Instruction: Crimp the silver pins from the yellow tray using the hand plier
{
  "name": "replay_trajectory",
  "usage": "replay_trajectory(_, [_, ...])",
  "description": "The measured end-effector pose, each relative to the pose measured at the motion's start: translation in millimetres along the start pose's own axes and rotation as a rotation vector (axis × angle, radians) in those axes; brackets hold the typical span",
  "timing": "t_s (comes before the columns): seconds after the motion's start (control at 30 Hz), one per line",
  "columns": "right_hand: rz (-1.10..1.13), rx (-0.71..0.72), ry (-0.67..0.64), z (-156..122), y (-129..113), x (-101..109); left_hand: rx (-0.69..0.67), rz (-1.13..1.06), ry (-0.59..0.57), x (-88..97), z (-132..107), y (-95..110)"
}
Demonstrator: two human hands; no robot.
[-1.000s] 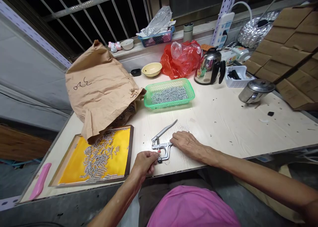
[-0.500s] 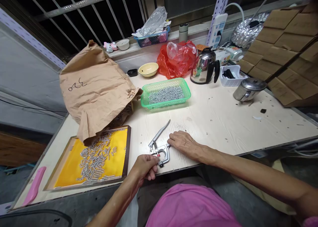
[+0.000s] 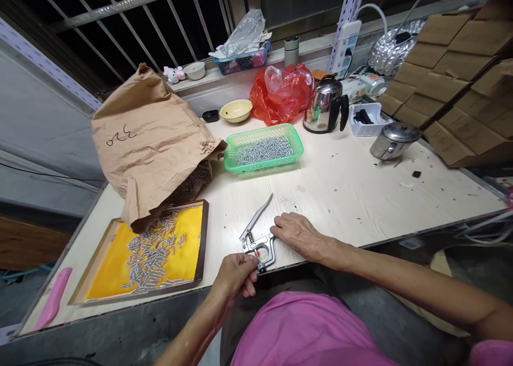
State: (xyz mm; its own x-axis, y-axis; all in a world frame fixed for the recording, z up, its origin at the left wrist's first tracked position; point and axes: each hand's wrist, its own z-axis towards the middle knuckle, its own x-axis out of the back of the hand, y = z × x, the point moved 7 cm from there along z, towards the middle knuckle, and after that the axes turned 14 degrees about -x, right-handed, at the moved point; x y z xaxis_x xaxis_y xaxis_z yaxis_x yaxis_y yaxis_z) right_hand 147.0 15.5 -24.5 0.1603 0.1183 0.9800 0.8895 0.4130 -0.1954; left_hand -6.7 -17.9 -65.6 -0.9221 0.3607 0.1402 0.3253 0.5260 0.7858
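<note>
— Pale wood surface (image 3: 352, 195) under a barred window (image 3: 132, 29); what lies on it?
— Pliers (image 3: 256, 243), near the front edge, right before the person, one long handle angled up and away.
— And the hands?
— Right hand (image 3: 294, 231) rests flat on the lower handle, fingers laid together, probably to pin it so it can't slide. Left hand (image 3: 236, 274) is curled, fingers bunched at the head; whether they pinch a small piece, I cannot tell.
— Supplies?
— Yellow tray (image 3: 202, 238) of metal pieces (image 3: 152, 254) sits just left, within easy reach, under the paper bag (image 3: 148, 136); a green basket (image 3: 260, 166) stands farther back.
</note>
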Motion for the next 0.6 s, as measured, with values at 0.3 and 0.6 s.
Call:
replay_trajectory(0.3, [0.087, -0.035, 0.077, 25.7, 14.1, 13.3, 0.005, 0.014, 0.020, -3.9, -2.8, 2.1])
replay_trajectory(0.6, [-0.091, 0.252, 0.074, 92.1, 13.8, 14.6, -0.016, 0.020, 0.025, -9.9, -2.6, 3.6])
